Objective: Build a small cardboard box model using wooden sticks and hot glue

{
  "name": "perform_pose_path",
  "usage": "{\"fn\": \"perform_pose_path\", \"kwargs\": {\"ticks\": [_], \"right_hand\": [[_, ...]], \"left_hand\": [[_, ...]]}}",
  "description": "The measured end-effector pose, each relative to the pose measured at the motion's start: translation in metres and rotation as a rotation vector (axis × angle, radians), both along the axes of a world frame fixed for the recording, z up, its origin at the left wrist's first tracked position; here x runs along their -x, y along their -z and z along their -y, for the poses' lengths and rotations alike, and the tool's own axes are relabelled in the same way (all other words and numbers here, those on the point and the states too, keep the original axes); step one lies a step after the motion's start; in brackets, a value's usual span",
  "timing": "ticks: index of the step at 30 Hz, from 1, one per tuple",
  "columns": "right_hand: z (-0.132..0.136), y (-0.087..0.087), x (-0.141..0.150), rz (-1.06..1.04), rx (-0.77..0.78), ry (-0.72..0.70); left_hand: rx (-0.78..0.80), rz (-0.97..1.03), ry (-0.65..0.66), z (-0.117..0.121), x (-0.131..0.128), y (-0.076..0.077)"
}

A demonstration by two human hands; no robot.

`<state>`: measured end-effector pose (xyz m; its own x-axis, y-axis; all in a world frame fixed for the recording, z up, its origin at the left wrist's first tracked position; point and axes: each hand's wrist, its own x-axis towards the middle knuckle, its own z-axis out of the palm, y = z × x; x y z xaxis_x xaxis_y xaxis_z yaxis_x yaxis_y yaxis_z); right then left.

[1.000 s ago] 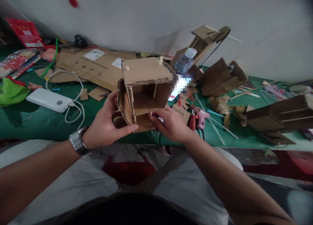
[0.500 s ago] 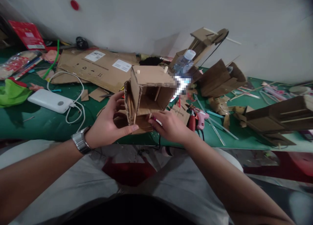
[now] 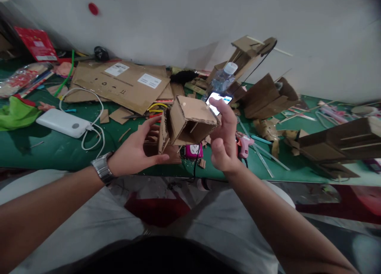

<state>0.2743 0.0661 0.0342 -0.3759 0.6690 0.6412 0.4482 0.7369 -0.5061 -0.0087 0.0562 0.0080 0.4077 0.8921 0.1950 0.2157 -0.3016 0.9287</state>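
Note:
A small cardboard box (image 3: 195, 109), open at the front with thin wooden sticks through it, tilts over the table in front of me. My left hand (image 3: 135, 151) grips the cardboard panel on the box's left side, the fingers behind it and the thumb in front. At the box's right wall is my right hand (image 3: 226, 141), its index finger stretched up and the thumb apart; nothing shows in it. Whether that hand touches the box, I cannot tell. Behind its fingertip lies a lit phone (image 3: 222, 100). Under the box sits a magenta and white object (image 3: 194, 151).
A pink glue gun (image 3: 245, 144) and clear glue sticks lie to the right. Beyond stand a water bottle (image 3: 223, 77) and cardboard structures (image 3: 339, 141). On the left are a white power bank (image 3: 62, 123) with its cable and a flattened carton (image 3: 119, 83).
My right hand has left the stick under the box and risen to its right side, fingers extended. The box has shifted right and down and turned, with my left hand still at its panel.

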Motion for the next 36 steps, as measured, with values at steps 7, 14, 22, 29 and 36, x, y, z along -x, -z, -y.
{"fn": "perform_pose_path", "kwargs": {"ticks": [7,14,22,29,36], "right_hand": [[0.002,-0.008,0.004,0.064,-0.114,-0.058],[0.004,-0.003,0.006,0.111,-0.107,-0.117],[0.005,0.004,0.006,0.103,-0.124,-0.168],[0.007,0.007,0.008,0.11,-0.161,-0.189],[0.01,0.007,0.01,0.121,-0.158,-0.17]], "left_hand": [[0.054,0.0,0.02,0.002,-0.004,0.0],[0.059,-0.064,0.031,0.0,-0.005,0.013],[-0.07,-0.104,0.083,-0.004,-0.001,0.021],[-0.582,-0.177,0.059,-0.008,0.008,0.006],[-0.613,-0.247,0.047,-0.009,0.013,-0.004]]}}
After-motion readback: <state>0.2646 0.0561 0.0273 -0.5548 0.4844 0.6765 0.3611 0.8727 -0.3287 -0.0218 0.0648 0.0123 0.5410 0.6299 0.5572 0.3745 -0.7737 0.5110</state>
